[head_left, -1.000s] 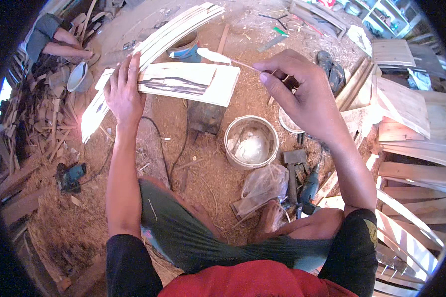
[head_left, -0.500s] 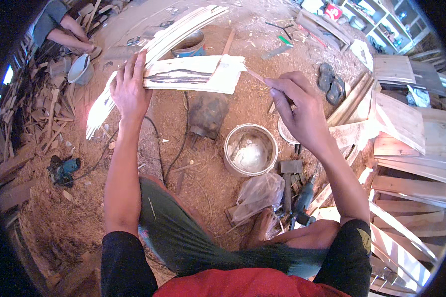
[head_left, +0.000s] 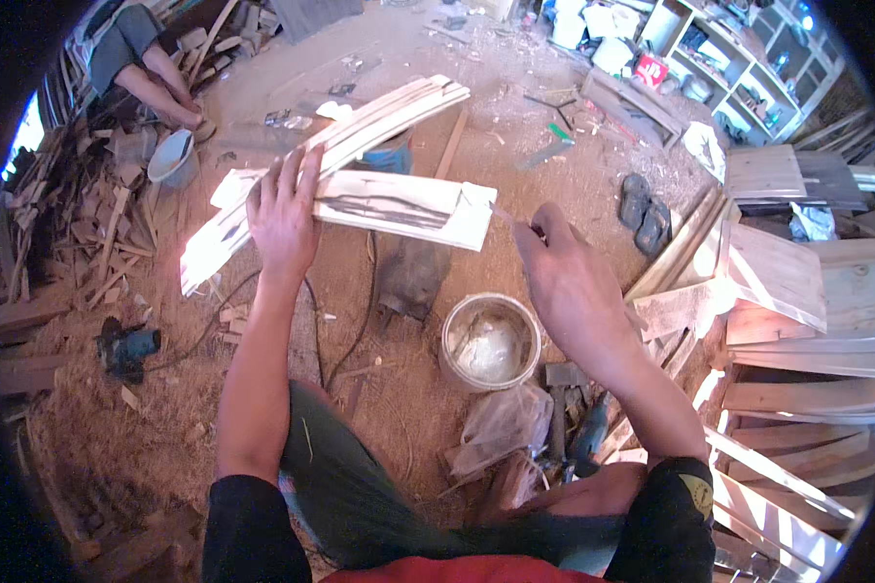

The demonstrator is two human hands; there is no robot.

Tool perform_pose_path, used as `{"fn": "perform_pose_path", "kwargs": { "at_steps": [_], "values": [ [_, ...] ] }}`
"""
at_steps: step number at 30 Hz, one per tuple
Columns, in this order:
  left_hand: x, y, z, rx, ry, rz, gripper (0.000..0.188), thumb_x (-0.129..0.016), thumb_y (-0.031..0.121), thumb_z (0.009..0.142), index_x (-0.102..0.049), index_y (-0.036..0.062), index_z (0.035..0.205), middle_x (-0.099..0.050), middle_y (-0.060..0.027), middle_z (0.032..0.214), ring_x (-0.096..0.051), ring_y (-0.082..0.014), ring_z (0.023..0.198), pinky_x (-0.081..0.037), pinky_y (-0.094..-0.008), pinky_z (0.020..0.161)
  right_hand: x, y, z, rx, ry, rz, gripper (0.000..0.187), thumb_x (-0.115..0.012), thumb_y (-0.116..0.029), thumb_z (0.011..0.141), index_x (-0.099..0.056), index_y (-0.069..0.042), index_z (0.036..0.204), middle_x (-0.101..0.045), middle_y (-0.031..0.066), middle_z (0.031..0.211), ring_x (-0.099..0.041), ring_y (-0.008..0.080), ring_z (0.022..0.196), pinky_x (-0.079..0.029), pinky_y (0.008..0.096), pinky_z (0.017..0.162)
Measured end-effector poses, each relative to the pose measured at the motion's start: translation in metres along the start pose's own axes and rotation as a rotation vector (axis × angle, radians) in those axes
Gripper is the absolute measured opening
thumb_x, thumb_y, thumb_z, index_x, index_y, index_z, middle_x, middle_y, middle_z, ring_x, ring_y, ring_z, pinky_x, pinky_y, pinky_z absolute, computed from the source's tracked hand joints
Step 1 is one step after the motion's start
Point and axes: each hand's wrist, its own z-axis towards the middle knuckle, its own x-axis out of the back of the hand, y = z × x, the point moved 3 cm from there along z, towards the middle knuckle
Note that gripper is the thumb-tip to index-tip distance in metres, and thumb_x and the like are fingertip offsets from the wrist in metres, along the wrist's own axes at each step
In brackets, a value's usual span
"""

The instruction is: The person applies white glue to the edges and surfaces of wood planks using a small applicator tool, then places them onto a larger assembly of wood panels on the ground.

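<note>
My left hand point(head_left: 287, 216) is closed around pale wooden boards where they cross. One is a short board point(head_left: 394, 206) with a dark streak, pointing right; under the hand, a longer bundle of slats point(head_left: 389, 119) runs from lower left to upper right. My right hand point(head_left: 572, 282) is closed on a thin stick point(head_left: 504, 212), mostly hidden by the fingers, whose tip is at the short board's right end. A whitish wet smear point(head_left: 474, 199) covers that end. Below stands a white bucket point(head_left: 491, 342) with pale paste inside.
A clear plastic bag point(head_left: 501, 428), a hammer point(head_left: 560, 408) and a drill point(head_left: 591, 428) lie near my legs. At left are a power tool point(head_left: 126, 350) with a cord and scrap wood point(head_left: 107, 233). Sandals point(head_left: 645, 214) and stacked boards point(head_left: 787, 272) lie right. Another person's legs point(head_left: 160, 83) show far left.
The boards have come lower and slightly right, and the short board now tilts down to the right. My right hand has moved lower and turned, its back now facing up. The view has shifted.
</note>
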Motion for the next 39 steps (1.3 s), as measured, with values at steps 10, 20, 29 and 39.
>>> {"fn": "perform_pose_path", "kwargs": {
  "at_steps": [10, 20, 29, 39],
  "values": [
    [-0.009, -0.004, -0.006, 0.010, -0.059, 0.054, 0.082, -0.065, 0.000, 0.073, -0.042, 0.0257, 0.148, -0.055, -0.0028, 0.138, -0.054, -0.0287, 0.124, -0.040, -0.0434, 0.101, -0.002, -0.019, -0.012, 0.088, -0.074, -0.016, 0.023, -0.058, -0.003, 0.080, -0.060, 0.010, 0.099, -0.053, 0.0187, 0.099, -0.065, 0.0317, 0.086, -0.060, 0.0394, 0.062],
    [-0.014, -0.005, -0.007, 0.027, -0.066, 0.052, 0.085, -0.067, 0.000, 0.071, -0.042, 0.0259, 0.148, -0.055, -0.0034, 0.138, -0.054, -0.0295, 0.124, -0.041, -0.0440, 0.101, 0.010, -0.041, -0.019, 0.142, -0.069, -0.017, 0.023, -0.060, -0.006, 0.081, -0.060, 0.010, 0.097, -0.055, 0.0211, 0.099, -0.065, 0.0318, 0.082, -0.059, 0.0384, 0.056],
    [-0.015, -0.009, -0.009, 0.027, -0.100, 0.052, 0.084, -0.067, 0.002, 0.072, -0.042, 0.0267, 0.148, -0.055, -0.0018, 0.139, -0.054, -0.0282, 0.124, -0.041, -0.0432, 0.100, 0.038, -0.015, -0.023, 0.159, -0.254, 0.395, 0.023, -0.059, -0.004, 0.086, -0.065, 0.002, 0.108, -0.059, 0.0152, 0.094, -0.063, 0.0304, 0.077, -0.053, 0.0417, 0.067],
    [0.007, 0.010, 0.000, -0.164, -0.007, -0.098, 0.090, -0.075, 0.007, 0.065, -0.044, 0.0270, 0.147, -0.053, 0.0023, 0.141, -0.053, -0.0232, 0.123, -0.039, -0.0415, 0.102, -0.007, 0.099, 0.016, -0.131, 0.355, 0.214, 0.020, -0.062, -0.003, 0.090, -0.071, -0.002, 0.107, -0.064, 0.0152, 0.093, -0.066, 0.0309, 0.083, -0.052, 0.0381, 0.071]
  ]
}}
